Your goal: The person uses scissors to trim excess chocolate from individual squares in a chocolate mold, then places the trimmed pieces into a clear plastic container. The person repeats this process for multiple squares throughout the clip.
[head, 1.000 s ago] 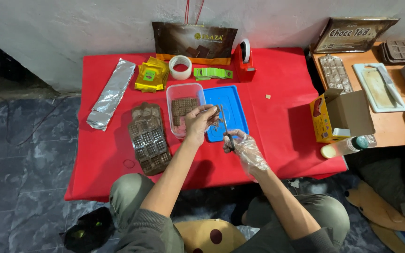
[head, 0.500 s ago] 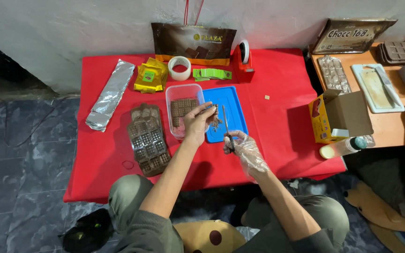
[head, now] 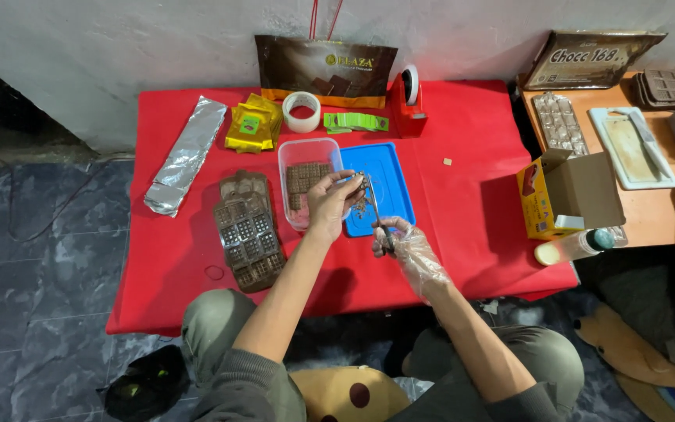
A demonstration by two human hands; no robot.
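Over the near edge of the red table (head: pixel 462 180), the right hand (head: pixel 409 252), in a clear plastic glove, is clenched around the handle of a thin tool (head: pixel 375 212) whose blade rises towards the left hand. Left hand (head: pixel 328 205), bare, pinches a small chocolate piece (head: pixel 351 180) between fingertips; piece is held above the blue tray (head: pixel 396 168), touching the tool's upper end. Crumbs lie on the tray under the hands. Just left of the tray: clear plastic container (head: pixel 293 155) holding chocolate slabs. Further left: brown moulds (head: pixel 248 233), foil roll (head: pixel 185 155). Far edge: tape roll (head: pixel 301 111), yellow packets (head: pixel 251 125), brown bag (head: pixel 323 70).
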